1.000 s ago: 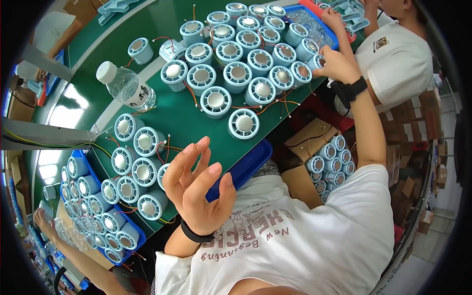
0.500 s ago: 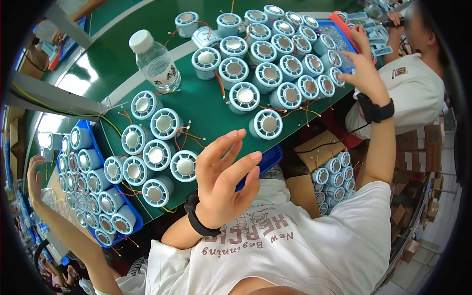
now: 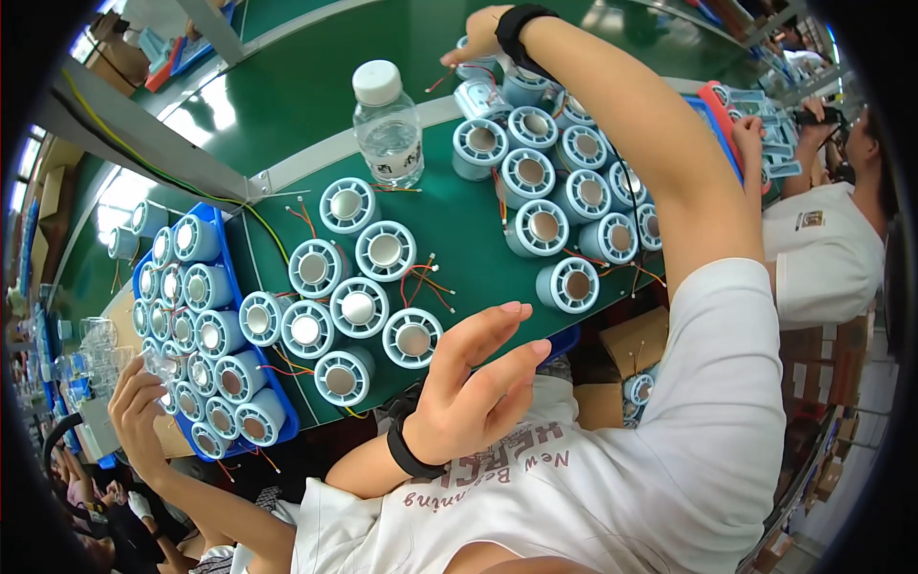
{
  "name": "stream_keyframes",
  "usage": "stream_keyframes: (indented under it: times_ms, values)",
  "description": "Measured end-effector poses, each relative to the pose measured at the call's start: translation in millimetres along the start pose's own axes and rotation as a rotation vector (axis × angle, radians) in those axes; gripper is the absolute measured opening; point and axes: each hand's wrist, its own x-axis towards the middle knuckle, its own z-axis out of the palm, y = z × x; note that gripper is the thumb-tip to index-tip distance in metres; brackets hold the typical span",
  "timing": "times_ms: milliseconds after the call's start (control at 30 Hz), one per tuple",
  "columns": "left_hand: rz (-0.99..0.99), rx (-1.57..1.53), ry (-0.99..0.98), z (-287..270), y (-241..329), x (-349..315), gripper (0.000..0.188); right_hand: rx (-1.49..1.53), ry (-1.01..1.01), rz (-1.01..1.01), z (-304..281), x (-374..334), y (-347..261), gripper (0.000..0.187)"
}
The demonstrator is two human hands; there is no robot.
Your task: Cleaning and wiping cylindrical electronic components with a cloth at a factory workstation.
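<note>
My left hand (image 3: 478,378) hovers above the near edge of the green table, its fingers apart and nothing in them. My right arm stretches over a cluster of light-blue round motors (image 3: 529,172), each with a slotted rim, a metal disc and thin wires. At the far end of the cluster, my right hand (image 3: 481,33) bends over one light-blue motor (image 3: 475,67). Its fingers are partly hidden, so I cannot tell whether they grip it. A smaller motor group (image 3: 358,308) stands left of my left hand. One motor (image 3: 572,284) sits alone near the front edge.
A clear bottle (image 3: 390,134) with a white cap stands between the groups. Blue trays (image 3: 287,407) hold more motors at left, where another person's hand (image 3: 139,407) touches something clear. A co-worker (image 3: 827,234) is at right. A cardboard box (image 3: 598,402) with motors sits below the table.
My right hand has swung from the cluster's right end to its far left end. The view has shifted, and the other person's hand at left has come to the tray.
</note>
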Motion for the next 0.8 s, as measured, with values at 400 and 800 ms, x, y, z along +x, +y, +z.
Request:
stream_keyframes:
  times_ms: [400,800]
  values:
    - [-0.225,-0.271,0.16,-22,7,-10,0.053,0.678,0.193,-0.413,-131,-165,-9,0.067]
    - [-0.586,-0.623,0.155,-15,20,13,0.078,0.884,0.165,-0.765,-86,-302,-68,0.063]
